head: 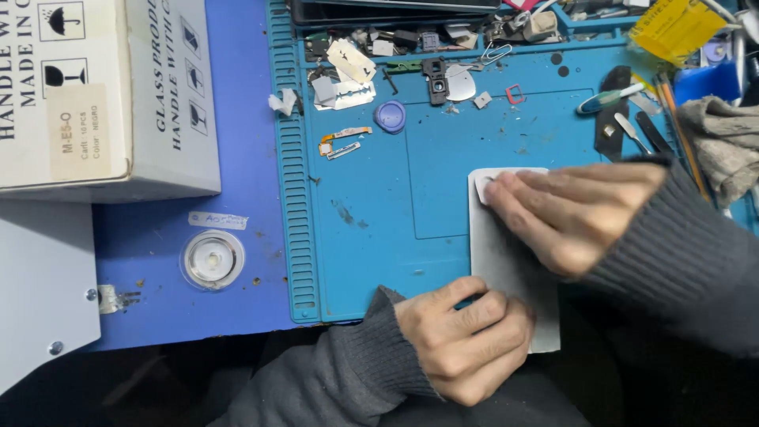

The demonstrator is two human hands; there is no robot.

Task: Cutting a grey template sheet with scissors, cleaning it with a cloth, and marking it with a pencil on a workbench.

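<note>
Left grip [462,336] clamped on white panel [506,269] | right grip [565,209] flat, pressing | tray [379,43]: small parts

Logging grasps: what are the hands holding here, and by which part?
A flat white phone-shaped panel on the blue mat. The left hand grips its near edge; the right hand presses its far end.
</note>
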